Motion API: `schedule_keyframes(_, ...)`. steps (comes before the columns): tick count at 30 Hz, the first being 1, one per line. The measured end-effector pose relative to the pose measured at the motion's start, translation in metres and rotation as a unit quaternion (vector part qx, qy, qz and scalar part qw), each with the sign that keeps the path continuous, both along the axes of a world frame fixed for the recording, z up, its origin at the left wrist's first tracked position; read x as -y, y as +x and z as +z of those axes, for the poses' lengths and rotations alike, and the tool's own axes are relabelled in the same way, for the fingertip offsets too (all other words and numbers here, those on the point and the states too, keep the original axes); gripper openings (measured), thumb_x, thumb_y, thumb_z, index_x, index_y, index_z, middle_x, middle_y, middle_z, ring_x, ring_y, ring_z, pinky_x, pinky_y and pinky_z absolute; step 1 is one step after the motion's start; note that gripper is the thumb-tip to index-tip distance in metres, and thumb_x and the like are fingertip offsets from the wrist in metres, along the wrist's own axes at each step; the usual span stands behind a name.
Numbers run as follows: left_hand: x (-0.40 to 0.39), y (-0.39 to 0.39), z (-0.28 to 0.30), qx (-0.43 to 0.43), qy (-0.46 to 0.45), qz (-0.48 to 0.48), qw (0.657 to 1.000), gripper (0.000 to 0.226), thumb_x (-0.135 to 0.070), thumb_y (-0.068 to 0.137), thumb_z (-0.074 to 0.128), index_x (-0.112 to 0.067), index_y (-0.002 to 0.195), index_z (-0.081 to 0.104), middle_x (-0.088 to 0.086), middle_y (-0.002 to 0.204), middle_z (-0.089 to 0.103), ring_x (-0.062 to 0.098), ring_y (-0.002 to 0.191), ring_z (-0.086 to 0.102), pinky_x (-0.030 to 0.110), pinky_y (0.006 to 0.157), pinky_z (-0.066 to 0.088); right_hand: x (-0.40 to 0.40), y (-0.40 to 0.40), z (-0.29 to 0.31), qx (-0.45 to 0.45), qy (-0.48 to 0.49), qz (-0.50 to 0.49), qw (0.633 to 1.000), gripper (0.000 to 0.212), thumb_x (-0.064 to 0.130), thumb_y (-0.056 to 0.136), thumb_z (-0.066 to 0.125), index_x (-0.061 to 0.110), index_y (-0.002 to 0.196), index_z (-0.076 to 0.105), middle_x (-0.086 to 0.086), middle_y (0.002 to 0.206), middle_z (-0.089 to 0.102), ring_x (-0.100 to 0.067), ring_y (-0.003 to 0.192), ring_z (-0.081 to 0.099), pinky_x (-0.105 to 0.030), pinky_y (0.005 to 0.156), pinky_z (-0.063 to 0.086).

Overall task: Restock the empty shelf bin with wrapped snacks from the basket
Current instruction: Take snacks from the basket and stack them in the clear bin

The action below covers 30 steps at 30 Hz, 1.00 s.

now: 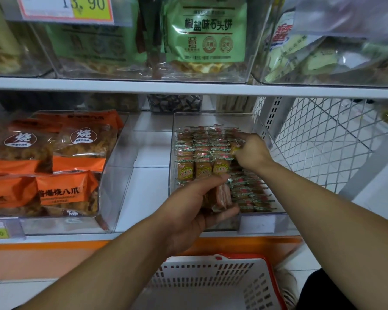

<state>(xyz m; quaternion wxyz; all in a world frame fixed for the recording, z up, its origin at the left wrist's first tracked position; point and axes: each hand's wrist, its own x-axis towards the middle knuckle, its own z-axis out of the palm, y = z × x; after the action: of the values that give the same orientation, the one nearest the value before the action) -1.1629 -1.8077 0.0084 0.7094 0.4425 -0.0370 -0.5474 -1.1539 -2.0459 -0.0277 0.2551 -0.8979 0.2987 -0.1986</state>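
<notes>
Where the frame is nearest the person, a white perforated plastic basket with a red rim (211, 285) sits below both forearms, and what shows of its inside holds no snacks. Just above it, at the front edge of the white shelf (143, 186), the left hand (195, 211) has its fingers (226, 212) curled round a small bunch of wrapped snacks (220, 198), brownish bars in clear film, held at the front wall of the clear rectangular plastic shelf bin (262, 222). Farther in, the right hand (251, 151) reaches over the bin's right side, its fingers bent and pinching a single wrapped snack among the rows. Inside the bin, small wrapped snacks with green-and-red printed film (199, 157) lie packed in neat rows, covering most of its floor. To the left, well apart on the same shelf, another clear bin holds orange snack bags (67, 175). Beyond the bin's right side stands a white wire mesh panel (323, 142). Above, on the upper shelf, a clear bin carries a green snack packet (206, 34) beside an orange-bordered price tag (65, 7).
</notes>
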Motion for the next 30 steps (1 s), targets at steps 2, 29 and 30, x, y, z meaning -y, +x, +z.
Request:
schedule_keyframes(2, 0.0, 0.0, 0.0, -0.001, 0.002, -0.005, 1.0, 0.035, -0.019, 0.083, 0.078, -0.009, 0.116, 0.071, 0.014, 0.108, 0.077, 0.029, 0.097, 0.076, 0.03, 0.066, 0.062, 0.001, 0.001, 0.0, 0.011, -0.006, 0.0, 1.0, 0.046, 0.004, 0.091, 0.061, 0.017, 0.134, 0.063, -0.011, 0.126, 0.068, -0.033, 0.1, 0.068, -0.028, 0.077, 0.055)
schedule_keyframes(29, -0.004, 0.001, 0.003, -0.015, 0.0, 0.015, 1.0, 0.041, -0.024, 0.058, 0.086, -0.006, 0.095, 0.081, 0.018, 0.1, 0.077, 0.04, 0.105, 0.072, 0.031, 0.065, 0.062, -0.011, -0.007, -0.013, 0.02, -0.055, -0.006, 0.998, 0.043, -0.012, 0.084, 0.061, 0.015, 0.115, 0.074, -0.011, 0.131, 0.061, -0.027, 0.123, 0.057, -0.03, 0.107, 0.044)
schedule_keyframes(30, -0.004, 0.002, 0.004, -0.013, -0.002, 0.011, 1.0, 0.036, -0.024, 0.058, 0.085, -0.007, 0.09, 0.082, 0.017, 0.099, 0.078, 0.039, 0.104, 0.072, 0.03, 0.064, 0.062, -0.01, -0.008, -0.011, 0.019, -0.051, -0.004, 0.999, 0.044, -0.01, 0.085, 0.063, 0.015, 0.118, 0.073, -0.011, 0.133, 0.062, -0.027, 0.124, 0.057, -0.031, 0.108, 0.044)
